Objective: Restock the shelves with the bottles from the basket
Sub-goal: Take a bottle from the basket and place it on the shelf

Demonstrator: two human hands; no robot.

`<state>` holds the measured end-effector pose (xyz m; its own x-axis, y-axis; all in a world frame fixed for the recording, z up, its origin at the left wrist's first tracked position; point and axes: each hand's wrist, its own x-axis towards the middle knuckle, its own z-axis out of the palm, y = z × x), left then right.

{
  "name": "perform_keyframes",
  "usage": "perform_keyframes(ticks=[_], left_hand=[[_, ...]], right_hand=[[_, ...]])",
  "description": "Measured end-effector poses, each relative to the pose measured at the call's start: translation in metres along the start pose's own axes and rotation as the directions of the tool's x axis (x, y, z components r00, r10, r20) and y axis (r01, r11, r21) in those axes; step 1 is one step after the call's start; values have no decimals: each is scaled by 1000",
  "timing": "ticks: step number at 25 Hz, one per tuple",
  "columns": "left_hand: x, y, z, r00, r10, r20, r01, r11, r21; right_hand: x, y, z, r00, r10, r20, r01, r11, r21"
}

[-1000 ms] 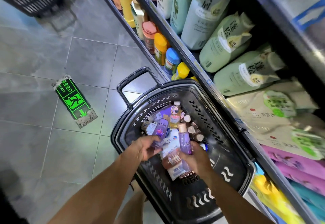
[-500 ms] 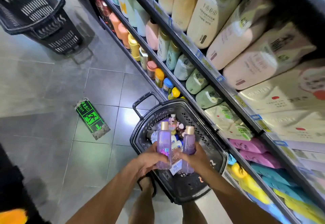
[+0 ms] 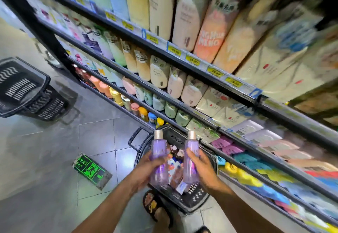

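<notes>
Over the basket [image 3: 196, 200], a purple bottle in each hand

Directly under both hands sits the black basket, bottles and packets heaped inside. The left hand [image 3: 146, 167] curls its fingers round the lower half of a purple bottle [image 3: 158, 157], held upright. Just to its right, the right hand [image 3: 203, 170] grips a second purple bottle [image 3: 191, 159] the same way, thumb across the front. Beyond and to the right of the hands run the shelves [image 3: 182, 50], packed with goods. Well left of the left hand a spare basket [image 3: 27, 90] stands on the floor [image 3: 45, 159]; a green exit sign [image 3: 89, 168] lies nearer.
</notes>
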<state>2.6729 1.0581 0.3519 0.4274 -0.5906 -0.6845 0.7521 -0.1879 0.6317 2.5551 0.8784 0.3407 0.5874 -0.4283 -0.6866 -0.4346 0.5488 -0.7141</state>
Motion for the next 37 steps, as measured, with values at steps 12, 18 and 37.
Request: perform_keyframes(ticks=[12,18,37], left_hand=[[-50,-30,160,982,70,175,-119,949,293],[-102,-94,258,968,48,247,-144,910,388],[-217,-317,523,735,-214,643,-217,824,523]], right_hand=[[-134,2,-121,985,-135,-105,163,921,353],[-230,29,-206,964,-172,-202,246,866,436],[-456,153,-431,638,-97,-764,642,616,457]])
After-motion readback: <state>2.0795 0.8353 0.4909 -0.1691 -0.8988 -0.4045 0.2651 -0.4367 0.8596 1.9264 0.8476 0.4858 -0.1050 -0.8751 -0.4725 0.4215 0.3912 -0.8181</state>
